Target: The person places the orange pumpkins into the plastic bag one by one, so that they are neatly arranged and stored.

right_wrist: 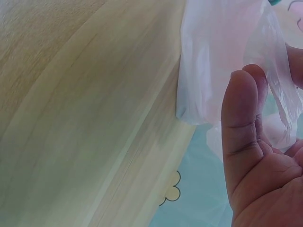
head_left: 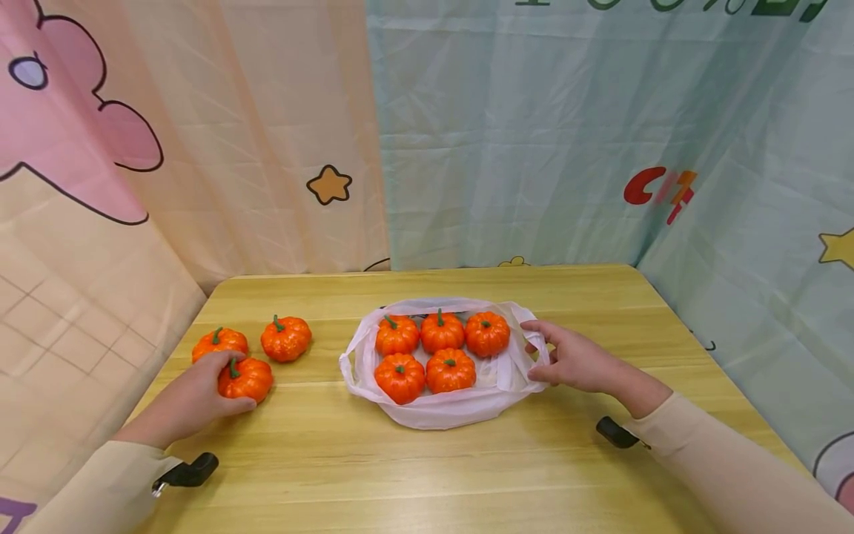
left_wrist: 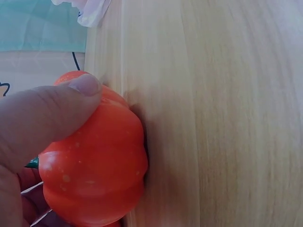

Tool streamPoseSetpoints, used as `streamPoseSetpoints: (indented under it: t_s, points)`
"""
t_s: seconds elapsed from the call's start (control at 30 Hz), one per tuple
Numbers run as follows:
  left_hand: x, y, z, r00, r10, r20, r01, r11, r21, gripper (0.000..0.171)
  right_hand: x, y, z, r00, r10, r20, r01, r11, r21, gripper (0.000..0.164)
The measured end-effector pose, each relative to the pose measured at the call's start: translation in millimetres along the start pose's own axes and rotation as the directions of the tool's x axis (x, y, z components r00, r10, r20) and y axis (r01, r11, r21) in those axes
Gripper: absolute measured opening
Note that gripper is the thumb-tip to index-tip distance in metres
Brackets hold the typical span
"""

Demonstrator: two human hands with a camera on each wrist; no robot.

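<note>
At the left of the table, my left hand (head_left: 198,395) grips a small orange toy pumpkin (head_left: 248,380) with a green stem. Its thumb lies along one side of the pumpkin (left_wrist: 94,165) in the left wrist view, with the other fingers partly hidden behind. Two more pumpkins sit close by, one pumpkin (head_left: 220,340) partly behind the hand and another pumpkin (head_left: 286,340) farther right. A white plastic bag (head_left: 434,417) stands open at the table's middle with several pumpkins (head_left: 450,371) inside. My right hand (head_left: 579,361) holds the bag's right handle (right_wrist: 279,80), fingers curled about the loop.
The wooden table (head_left: 400,482) has its far edge against a hanging cloth backdrop (head_left: 500,148). More printed cloth (head_left: 73,311) hangs along the left side, and a cloth wall (head_left: 754,245) borders the right. Black wrist mounts (head_left: 191,470) stick out from both sleeves.
</note>
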State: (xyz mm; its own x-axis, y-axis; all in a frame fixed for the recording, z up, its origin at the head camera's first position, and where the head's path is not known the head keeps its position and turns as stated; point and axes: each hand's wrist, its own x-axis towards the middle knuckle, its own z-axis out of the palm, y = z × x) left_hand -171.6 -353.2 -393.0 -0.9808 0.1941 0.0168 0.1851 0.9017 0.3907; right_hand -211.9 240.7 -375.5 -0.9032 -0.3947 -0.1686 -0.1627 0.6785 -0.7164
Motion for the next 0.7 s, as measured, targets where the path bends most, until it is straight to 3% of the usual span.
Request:
streamPoseSetpoints:
  t_s: [0.7]
  points:
    - [-1.2, 2.7, -0.6, 0.999, -0.042, 0.007, 0.042, 0.999, 0.001, 0.086, 0.2, -1.3, 1.4, 1.0, 0.008, -0.004, -0.008, 1.0, -0.012, 0.084]
